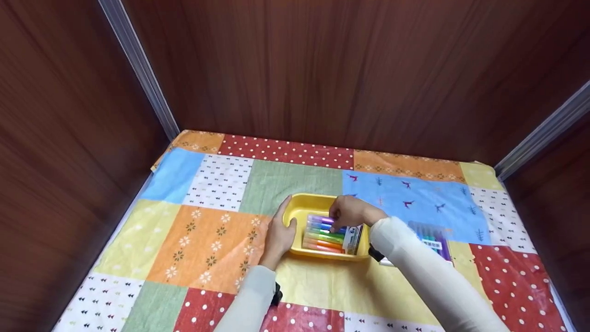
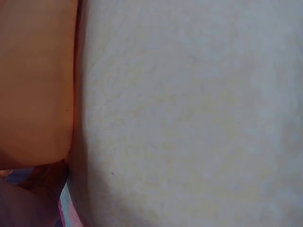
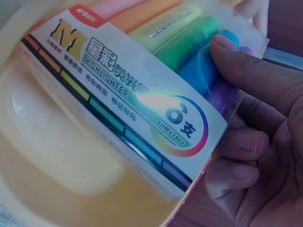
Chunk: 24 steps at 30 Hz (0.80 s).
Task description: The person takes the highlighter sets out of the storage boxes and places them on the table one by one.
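A yellow plastic tray stands on the patchwork cloth. My left hand holds its left side, thumb over the rim and fingers along the outer wall. Inside the tray's outline is a clear pack of highlighters in rainbow colours. With thumb and fingers, my right hand grips the pack at its purple end. The right wrist view shows the highlighter pack's white label and the right thumb on the plastic. Only part of the left hand appears in the dim left wrist view.
To the right of the tray lies another clear pack of pens, partly hidden behind the right sleeve. Brown wood-grain panels with metal corner strips enclose the table at the back and sides.
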Motion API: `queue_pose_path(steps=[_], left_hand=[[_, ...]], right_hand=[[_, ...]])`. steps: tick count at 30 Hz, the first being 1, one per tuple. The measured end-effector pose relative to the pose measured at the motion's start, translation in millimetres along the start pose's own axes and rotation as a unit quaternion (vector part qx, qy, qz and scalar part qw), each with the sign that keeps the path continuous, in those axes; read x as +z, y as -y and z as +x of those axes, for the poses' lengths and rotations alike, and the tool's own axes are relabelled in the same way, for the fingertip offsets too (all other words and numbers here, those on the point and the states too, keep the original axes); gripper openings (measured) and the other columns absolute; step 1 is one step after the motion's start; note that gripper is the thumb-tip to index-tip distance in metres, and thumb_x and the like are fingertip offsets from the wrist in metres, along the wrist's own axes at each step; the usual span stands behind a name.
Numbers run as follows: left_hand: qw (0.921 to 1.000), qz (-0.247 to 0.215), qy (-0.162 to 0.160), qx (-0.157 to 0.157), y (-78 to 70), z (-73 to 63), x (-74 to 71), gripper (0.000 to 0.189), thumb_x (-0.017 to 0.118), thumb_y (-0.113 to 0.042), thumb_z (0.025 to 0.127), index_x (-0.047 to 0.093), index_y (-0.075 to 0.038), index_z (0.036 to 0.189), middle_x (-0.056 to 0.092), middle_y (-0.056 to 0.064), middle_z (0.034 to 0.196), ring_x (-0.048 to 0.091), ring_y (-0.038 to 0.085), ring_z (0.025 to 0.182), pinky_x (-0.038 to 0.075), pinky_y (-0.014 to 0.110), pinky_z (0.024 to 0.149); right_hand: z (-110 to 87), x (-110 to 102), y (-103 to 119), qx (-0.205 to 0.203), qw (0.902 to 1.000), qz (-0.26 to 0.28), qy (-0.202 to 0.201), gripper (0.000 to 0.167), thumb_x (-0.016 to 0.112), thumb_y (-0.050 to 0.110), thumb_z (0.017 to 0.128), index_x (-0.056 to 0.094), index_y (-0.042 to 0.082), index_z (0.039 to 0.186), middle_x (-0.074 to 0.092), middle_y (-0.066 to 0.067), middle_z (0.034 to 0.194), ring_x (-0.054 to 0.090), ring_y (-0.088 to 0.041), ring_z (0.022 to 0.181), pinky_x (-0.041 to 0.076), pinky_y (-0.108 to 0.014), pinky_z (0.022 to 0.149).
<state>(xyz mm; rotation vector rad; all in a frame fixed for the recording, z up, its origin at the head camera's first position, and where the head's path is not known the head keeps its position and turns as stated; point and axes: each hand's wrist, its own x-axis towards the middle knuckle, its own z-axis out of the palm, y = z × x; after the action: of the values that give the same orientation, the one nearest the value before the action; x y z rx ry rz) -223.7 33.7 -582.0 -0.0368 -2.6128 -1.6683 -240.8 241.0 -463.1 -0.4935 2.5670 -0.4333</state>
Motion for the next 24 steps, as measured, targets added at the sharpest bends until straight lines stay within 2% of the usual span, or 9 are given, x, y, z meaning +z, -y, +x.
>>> queue_pose_path(steps=[5,18,24], left_hand=[[1.0000,-0.003,0.003,0.003,0.5,0.9,0.5,0.067,0.060,-0.010,0.095,0.040,-0.035,0.154,0.052,0.010,0.153,0.063,0.032,0.117,0.050,0.051,0.104],[0.9998,-0.004,0.003,0.017,-2.0,1.5,-0.5,0.066,0.061,-0.009,0.094,0.042,-0.028,0.154,0.052,0.013,0.153,0.062,0.033,0.113,0.050,0.053,0.101],[0.9998,-0.006,0.007,0.018,-2.2,0.1,0.0,0.067,0.060,-0.010,0.094,0.041,-0.031,0.154,0.051,0.010,0.154,0.062,0.033,0.118,0.048,0.052,0.106]], right_hand=[[-5.2,-4,-3,-0.009,0.9998,0.009,-0.014,0.016,0.083,0.022,0.083,0.075,0.008,0.085,0.061,0.002,0.072,0.051,-0.010,0.068,0.042,-0.022,0.063],[-16.4,-20,-3,-0.009,0.9991,0.018,-0.038,0.015,0.082,0.020,0.083,0.077,0.007,0.086,0.067,-0.002,0.075,0.054,-0.009,0.066,0.044,-0.021,0.062],[-24.6,-26,-4,-0.006,0.9987,0.021,-0.045,0.015,0.080,0.021,0.085,0.077,0.007,0.090,0.068,-0.003,0.079,0.057,-0.010,0.068,0.048,-0.022,0.063]])
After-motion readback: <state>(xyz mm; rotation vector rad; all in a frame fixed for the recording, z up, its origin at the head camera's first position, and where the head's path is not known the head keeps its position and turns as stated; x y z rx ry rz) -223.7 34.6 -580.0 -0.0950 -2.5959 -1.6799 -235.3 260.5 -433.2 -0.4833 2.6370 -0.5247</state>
